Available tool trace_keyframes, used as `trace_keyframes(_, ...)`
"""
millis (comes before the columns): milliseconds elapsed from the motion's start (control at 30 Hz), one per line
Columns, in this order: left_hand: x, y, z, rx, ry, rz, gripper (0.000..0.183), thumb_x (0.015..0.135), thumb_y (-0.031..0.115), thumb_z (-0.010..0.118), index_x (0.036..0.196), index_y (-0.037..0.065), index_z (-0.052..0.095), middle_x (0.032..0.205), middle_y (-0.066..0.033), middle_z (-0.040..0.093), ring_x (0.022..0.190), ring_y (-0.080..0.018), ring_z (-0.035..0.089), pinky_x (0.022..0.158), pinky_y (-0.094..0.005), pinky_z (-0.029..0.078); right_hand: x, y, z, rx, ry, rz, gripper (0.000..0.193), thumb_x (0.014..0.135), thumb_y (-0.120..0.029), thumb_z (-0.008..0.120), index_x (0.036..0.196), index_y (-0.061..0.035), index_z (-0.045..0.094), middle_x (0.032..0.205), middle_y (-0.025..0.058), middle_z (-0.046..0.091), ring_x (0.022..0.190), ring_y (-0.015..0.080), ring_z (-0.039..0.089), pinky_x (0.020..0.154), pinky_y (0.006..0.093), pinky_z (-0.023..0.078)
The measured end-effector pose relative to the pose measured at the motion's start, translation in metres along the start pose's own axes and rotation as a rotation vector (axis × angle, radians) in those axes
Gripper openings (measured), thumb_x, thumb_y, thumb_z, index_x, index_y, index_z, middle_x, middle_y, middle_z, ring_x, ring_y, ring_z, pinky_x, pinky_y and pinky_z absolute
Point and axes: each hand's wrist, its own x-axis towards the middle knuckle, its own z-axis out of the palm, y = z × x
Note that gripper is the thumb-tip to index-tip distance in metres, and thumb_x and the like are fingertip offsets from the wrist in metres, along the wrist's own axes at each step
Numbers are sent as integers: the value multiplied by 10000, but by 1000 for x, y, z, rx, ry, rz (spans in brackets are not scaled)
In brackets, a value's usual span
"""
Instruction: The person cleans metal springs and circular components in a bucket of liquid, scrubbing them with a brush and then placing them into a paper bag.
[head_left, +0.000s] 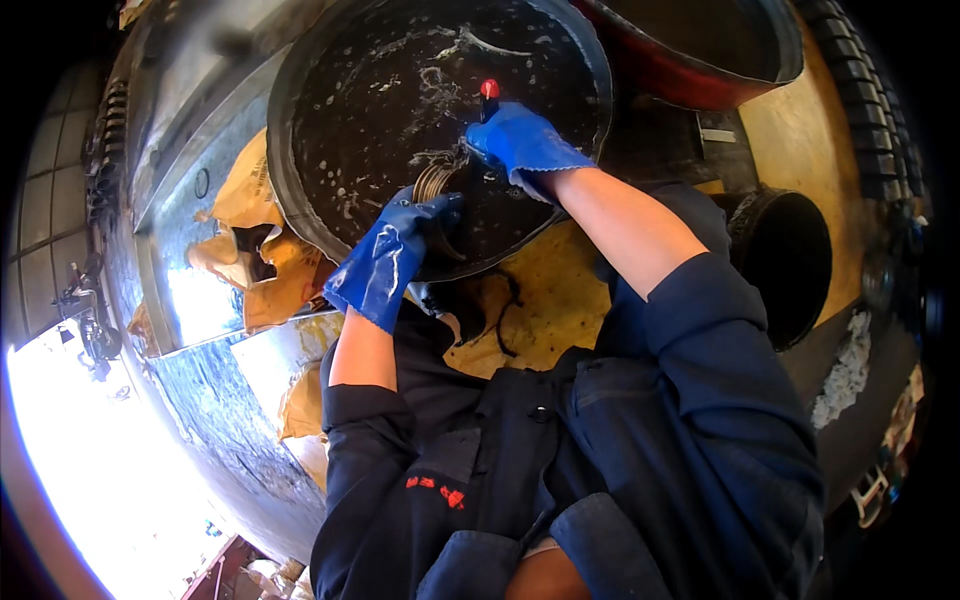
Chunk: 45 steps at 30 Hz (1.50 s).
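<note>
Torn brown bag (268,285) is lying left of the tub (281,170) of dark liquid. Your gloved left hand (398,228) is grasping a ribbed metal part (432,181) within the tub's rim; your gloved right hand (520,145) is clenching a red-tipped handle (489,89) just beside. Red drum (700,90) is standing right.

Over a round tub (283,170) of dark, foam-flecked liquid (360,125), two blue-gloved hands work: the left hand (405,225) grips a ribbed metal part (434,180) inside the tub's near edge, while the right hand (520,140) – nearer the right edge – holds a red-ended tool (489,89). Torn brown paper sacks (275,290) lie beside the left edge; a red tub (700,96) stands beyond the right.
</note>
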Motion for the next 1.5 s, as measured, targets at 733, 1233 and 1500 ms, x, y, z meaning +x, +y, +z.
trace_keyframes(733, 8, -17, -34, -82, 76, 166, 493, 936, -146, 495, 1418, -49, 523, 1291, -229, 665, 1142, -375, 702, 892, -506, 641, -35, -16, -11, 408, -380, -562, 387, 947, -394, 702, 1045, -27, 777, 927, 77, 754, 827, 129, 645, 778, 298, 475)
trace_keyframes(1233, -4, -11, -20, -6, 51, 148, 602, 855, -223, 519, 1426, -37, 562, 1289, -160, 693, 1135, -280, 703, 937, -415, 616, -13, -19, 2, 222, -128, -273, 340, 891, -378, 707, 928, -41, 737, 843, 118, 709, 792, 206, 647, 790, 360, 500)
trace_keyframes(1500, 4, -11, -25, 25, -12, 172, 598, 854, -231, 557, 1417, -28, 575, 1298, -172, 687, 1106, -283, 710, 938, -413, 619, -23, -28, 12, 25, -224, -318, 476, 917, -483, 738, 1110, -49, 769, 980, 107, 771, 911, 214, 702, 867, 339, 509)
